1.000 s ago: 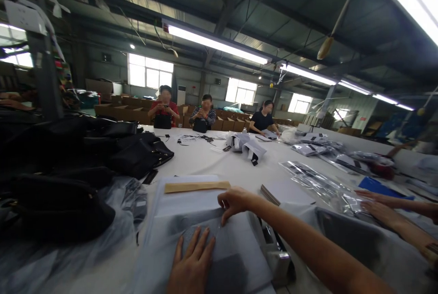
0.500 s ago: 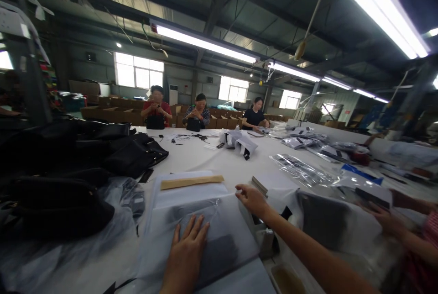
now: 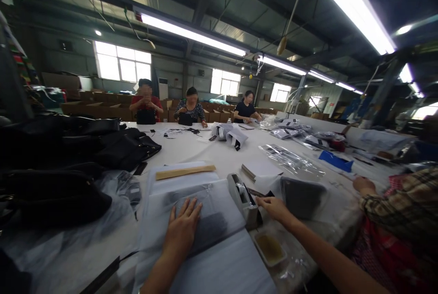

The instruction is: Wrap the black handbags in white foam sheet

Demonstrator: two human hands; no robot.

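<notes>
My left hand (image 3: 185, 225) lies flat, fingers a little spread, on a white, see-through tissue-like sheet (image 3: 229, 200). A dark flat item (image 3: 214, 225) shows through the sheet under and beside that hand. To the right stands a grey tape dispenser (image 3: 243, 196). My right hand (image 3: 276, 208) is at the dispenser's near right end, thumb and forefinger pinched together. Whatever is between those fingertips is too small to make out. A dark strip (image 3: 262, 193) lies just behind them. Beyond the sheet, a tan paper strip (image 3: 186, 172) rests on more white sheets.
Black bags (image 3: 51, 193) are piled at left, with clear plastic around them. A shallow tray (image 3: 270, 247) sits near my right forearm. A stack of white cards (image 3: 260, 169) and clear bags (image 3: 290, 159) lie beyond. A co-worker's plaid sleeve (image 3: 397, 202) is close at right; others work across the table.
My right hand has moved down and right from beside the sheet to the tape dispenser's end. My left hand stays flat on the sheet. The view has shifted right.
</notes>
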